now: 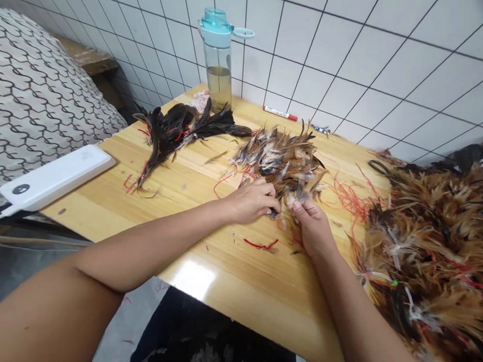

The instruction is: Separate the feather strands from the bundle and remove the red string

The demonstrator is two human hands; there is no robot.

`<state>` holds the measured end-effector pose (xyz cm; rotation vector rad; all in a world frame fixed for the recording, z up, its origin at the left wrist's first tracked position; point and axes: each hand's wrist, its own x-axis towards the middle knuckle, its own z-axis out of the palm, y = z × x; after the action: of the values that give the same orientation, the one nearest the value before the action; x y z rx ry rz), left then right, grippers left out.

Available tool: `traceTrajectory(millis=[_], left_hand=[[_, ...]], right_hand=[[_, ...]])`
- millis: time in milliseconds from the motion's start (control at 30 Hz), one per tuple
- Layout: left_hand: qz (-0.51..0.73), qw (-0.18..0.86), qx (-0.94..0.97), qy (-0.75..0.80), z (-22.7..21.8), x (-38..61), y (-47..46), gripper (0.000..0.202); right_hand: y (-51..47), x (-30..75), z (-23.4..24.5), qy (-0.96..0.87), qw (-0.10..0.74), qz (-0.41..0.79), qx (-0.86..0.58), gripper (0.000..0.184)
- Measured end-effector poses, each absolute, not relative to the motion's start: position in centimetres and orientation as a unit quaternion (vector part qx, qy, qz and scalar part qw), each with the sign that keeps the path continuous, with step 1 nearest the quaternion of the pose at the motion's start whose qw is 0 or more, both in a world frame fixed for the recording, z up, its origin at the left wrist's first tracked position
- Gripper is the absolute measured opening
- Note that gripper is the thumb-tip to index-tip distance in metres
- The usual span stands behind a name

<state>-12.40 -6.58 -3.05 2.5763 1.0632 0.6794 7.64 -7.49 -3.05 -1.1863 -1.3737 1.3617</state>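
Note:
A pile of brown and grey feathers (285,156) lies in the middle of the wooden table, just beyond my hands. At its near edge my left hand (253,202) rests with curled fingers, closed on a small tuft of feathers whose dark ends show at the fingertips. My right hand (312,224) pinches a pale feather tuft (299,201) between thumb and forefinger, close beside the left. Part of what each hand grips is hidden by the fingers. A short red string (260,244) lies on the table just below them.
Black feather bundles (174,128) tied with red lie to the left. A large heap of brown feather bundles (442,236) covers the right side, beside tangled red string (353,198). A water bottle (218,62), red marker (280,114) and white power bank (58,176) are also there.

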Motion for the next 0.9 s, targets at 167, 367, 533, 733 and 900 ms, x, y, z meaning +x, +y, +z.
traceTrajectory(millis=[167,367,533,733,900], left_hand=[[0.259,0.127,0.884,0.368,-2.7,-12.1,-6.6,0.016],[0.310,0.149,0.853,0.392,-1.5,-13.3,-6.4,0.014],[0.280,0.127,0.883,0.354,-1.2,-13.4,-6.7,0.017],[0.227,0.022,0.908,0.352,-0.7,-13.4,-7.3,0.021],[0.200,-0.060,0.911,0.356,-0.7,-13.1,-7.5,0.023]], right_hand=[[-7.9,7.4,-3.0,-0.591,0.392,0.505,-0.492,0.032],[-7.8,7.6,-3.3,-0.621,0.376,0.470,-0.502,0.032],[-7.5,7.6,-3.5,-0.668,0.353,0.434,-0.491,0.026],[-7.2,7.5,-4.0,-0.714,0.344,0.391,-0.468,0.024],[-7.3,7.3,-3.9,-0.750,0.313,0.360,-0.459,0.018]])
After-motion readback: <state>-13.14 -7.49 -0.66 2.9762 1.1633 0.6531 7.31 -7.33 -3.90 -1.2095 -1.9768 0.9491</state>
